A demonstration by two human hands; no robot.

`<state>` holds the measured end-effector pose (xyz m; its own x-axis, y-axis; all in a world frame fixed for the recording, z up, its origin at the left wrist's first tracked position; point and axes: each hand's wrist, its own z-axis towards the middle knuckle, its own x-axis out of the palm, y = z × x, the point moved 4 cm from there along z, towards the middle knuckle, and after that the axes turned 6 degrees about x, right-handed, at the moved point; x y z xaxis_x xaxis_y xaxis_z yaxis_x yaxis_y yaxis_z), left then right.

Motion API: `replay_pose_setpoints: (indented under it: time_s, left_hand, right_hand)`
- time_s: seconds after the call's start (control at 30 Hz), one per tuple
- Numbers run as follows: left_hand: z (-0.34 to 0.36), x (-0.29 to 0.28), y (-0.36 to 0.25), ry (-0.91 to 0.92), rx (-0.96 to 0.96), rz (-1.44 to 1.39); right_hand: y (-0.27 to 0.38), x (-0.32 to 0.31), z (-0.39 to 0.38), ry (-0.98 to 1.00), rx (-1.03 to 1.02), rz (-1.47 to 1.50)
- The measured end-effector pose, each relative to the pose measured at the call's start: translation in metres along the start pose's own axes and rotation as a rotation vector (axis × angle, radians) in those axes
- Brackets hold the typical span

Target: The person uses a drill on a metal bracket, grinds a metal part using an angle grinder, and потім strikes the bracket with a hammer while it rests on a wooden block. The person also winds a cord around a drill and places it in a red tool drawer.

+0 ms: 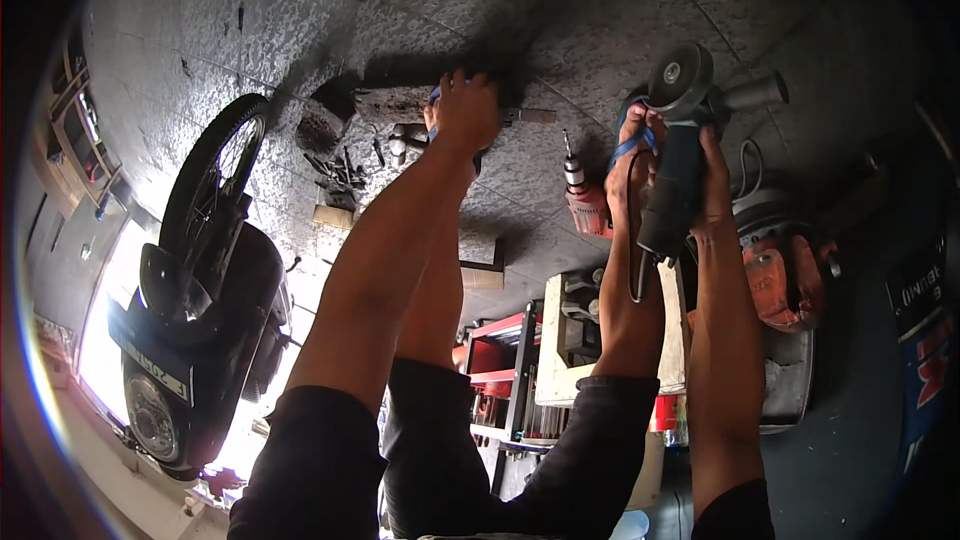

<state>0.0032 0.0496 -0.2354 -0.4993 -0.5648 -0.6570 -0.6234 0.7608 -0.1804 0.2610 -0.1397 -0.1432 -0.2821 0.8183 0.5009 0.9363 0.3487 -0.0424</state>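
Observation:
My right hand [714, 185] grips the body of a dark green angle grinder [676, 180] from its right side. The grinder is tilted, with its round disc and guard [682, 75] at the far end and a side handle [755, 92] sticking out to the right. It hangs above my right foot in a blue-strapped sandal [637, 140]. My left hand [466, 118] is closed, fingers bent down, over my left foot beside a worn wooden block [392, 104]. A short flat bar [534, 115] sticks out right of that hand. What its fingers hold is hidden.
A red drill [588, 208] stands on the dark floor between my feet. Loose metal pieces [342, 170] and a hammer-like head [400, 148] lie by my left foot. A motorcycle [200, 330] stands left; a red machine [785, 275] right; a red rack [500, 365] sits between my legs.

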Motion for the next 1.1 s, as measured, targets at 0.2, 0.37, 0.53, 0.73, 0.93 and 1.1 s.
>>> replay_pose_setpoints:
  time_s: [0.2,0.37,0.53,0.73,0.93,1.1]
  left_hand:
    - [-0.003,0.011,-0.001,-0.058,0.083,-0.047]
    - [-0.002,0.022,0.011,-0.031,0.193,-0.012]
    - [0.003,0.027,0.014,0.007,0.26,-0.007]
    - [-0.021,0.046,0.015,-0.137,0.292,-0.064]
    - [-0.046,0.061,0.077,-0.424,-1.442,-0.588]
    - [-0.048,0.109,0.178,-0.393,-1.45,-1.204]
  right_hand:
    - [-0.007,-0.03,-0.017,-0.059,0.012,-0.08]
    - [-0.041,-0.026,-0.004,-0.028,0.087,0.116]
    - [-0.071,-0.024,-0.001,-0.132,0.121,0.164]
    - [-0.07,0.015,-0.017,-0.044,0.084,0.109]
    - [-0.077,-0.022,-0.031,-0.087,-0.03,0.028]
    - [-0.073,0.001,-0.015,-0.08,-0.058,-0.067]
